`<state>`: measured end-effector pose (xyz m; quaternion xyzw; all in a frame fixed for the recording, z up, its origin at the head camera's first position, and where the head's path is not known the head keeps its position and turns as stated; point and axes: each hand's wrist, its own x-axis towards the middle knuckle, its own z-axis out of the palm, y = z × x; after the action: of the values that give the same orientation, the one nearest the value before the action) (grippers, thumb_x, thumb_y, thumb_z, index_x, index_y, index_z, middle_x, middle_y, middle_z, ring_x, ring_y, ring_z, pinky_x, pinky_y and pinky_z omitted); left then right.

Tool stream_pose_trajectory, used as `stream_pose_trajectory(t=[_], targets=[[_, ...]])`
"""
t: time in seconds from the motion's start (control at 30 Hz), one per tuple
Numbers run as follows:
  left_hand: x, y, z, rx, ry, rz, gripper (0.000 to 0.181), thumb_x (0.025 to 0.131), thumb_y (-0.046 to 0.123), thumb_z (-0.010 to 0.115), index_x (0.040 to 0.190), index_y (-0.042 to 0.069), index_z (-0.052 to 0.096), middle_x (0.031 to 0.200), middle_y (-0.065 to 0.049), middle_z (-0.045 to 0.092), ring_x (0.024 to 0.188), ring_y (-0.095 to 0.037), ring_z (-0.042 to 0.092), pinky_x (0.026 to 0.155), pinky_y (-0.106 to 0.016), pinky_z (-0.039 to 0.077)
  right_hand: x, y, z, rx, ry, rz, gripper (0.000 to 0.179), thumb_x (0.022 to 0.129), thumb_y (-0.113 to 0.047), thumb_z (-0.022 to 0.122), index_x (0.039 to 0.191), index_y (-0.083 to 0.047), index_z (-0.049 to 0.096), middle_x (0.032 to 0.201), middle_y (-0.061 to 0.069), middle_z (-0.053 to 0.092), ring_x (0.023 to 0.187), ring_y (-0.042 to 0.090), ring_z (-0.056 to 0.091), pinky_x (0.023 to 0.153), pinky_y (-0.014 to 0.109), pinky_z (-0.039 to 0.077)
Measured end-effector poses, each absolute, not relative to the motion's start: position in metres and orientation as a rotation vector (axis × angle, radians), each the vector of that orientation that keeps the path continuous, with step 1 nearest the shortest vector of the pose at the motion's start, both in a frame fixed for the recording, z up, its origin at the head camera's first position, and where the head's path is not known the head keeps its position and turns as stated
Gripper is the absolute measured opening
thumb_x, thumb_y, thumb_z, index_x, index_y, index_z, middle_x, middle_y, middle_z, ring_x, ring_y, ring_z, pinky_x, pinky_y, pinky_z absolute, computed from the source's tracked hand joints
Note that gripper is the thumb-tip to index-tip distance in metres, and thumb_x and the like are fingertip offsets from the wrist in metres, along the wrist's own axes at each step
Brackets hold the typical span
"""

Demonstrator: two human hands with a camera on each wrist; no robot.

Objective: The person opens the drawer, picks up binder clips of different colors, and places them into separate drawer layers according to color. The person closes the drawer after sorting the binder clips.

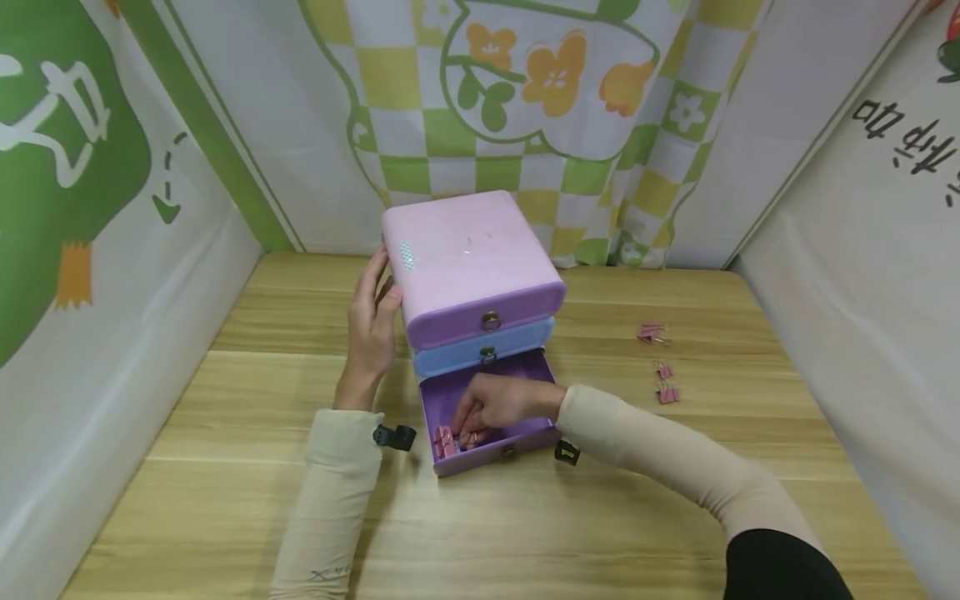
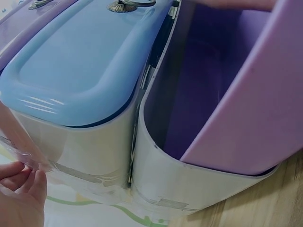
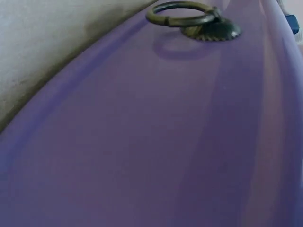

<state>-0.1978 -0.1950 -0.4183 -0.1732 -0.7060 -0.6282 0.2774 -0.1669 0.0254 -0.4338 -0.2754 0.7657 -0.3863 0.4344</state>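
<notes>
A small three-tier drawer cabinet (image 1: pixel 465 250) stands on the table, with a pink top and its bottom purple drawer (image 1: pixel 508 452) pulled out. My left hand (image 1: pixel 371 325) rests against the cabinet's left side; in the left wrist view its fingertips (image 2: pixel 35 182) touch that side. Inside the open drawer, my right hand (image 1: pixel 498 402) reaches to the front left corner, its curled fingers pinching a small pink binder clip (image 1: pixel 470 440). Beside them lie pink binder clips (image 1: pixel 444 442). The right wrist view shows just the purple drawer front (image 3: pixel 132 127) with its ring pull (image 3: pixel 182 16).
Several pink binder clips lie on the table right of the cabinet, including one at the back (image 1: pixel 651 334) and one nearer (image 1: pixel 667 393). The blue middle drawer (image 1: pixel 450 358) is closed. A checked curtain (image 1: pixel 510 173) hangs behind the wooden table (image 1: pixel 247 433).
</notes>
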Motion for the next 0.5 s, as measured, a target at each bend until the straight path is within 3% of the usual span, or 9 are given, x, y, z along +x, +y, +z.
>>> stream_pose_trajectory(t=[0.17,0.3,0.37,0.5], targets=[[-0.197,-0.193,-0.419,-0.474,-1.877,-1.704,0.062,0.102,0.021,0.049,0.161,0.003,0.041,0.168,-0.015,0.041,0.157,-0.027,0.038,0.130,-0.052,0.036,-0.164,0.029,-0.428,-0.909,2.114,-0.749,0.019,0.099,-0.002,0.065,0.109,0.000,0.081,0.096,0.010,0.083,0.081,0.009,0.074,0.081,0.023,0.064],[-0.196,-0.193,-0.418,-0.479,-1.870,-1.711,0.062,0.102,0.020,0.048,0.161,0.003,0.041,0.168,-0.014,0.041,0.158,-0.028,0.037,0.130,-0.055,0.035,-0.162,0.039,-0.415,-1.015,2.305,-0.508,0.021,0.103,-0.016,0.065,0.096,-0.014,0.084,0.083,0.000,0.079,0.070,0.004,0.059,0.076,0.025,0.054],[-0.197,-0.192,-0.418,-0.480,-1.868,-1.714,0.062,0.102,0.019,0.048,0.161,0.003,0.040,0.168,-0.014,0.040,0.158,-0.028,0.036,0.131,-0.056,0.034,-0.162,0.048,-0.410,-1.005,2.342,-0.502,0.023,0.104,-0.018,0.064,0.095,-0.014,0.084,0.080,0.000,0.076,0.065,0.005,0.054,0.071,0.025,0.049],[-0.198,-0.192,-0.419,-0.480,-1.870,-1.717,0.062,0.102,0.020,0.048,0.162,0.004,0.040,0.169,-0.013,0.039,0.158,-0.028,0.035,0.131,-0.055,0.033,-0.164,0.073,-0.401,-1.003,2.354,-0.687,0.022,0.101,-0.016,0.065,0.107,-0.005,0.083,0.086,0.005,0.079,0.064,0.003,0.054,0.065,0.021,0.053]])
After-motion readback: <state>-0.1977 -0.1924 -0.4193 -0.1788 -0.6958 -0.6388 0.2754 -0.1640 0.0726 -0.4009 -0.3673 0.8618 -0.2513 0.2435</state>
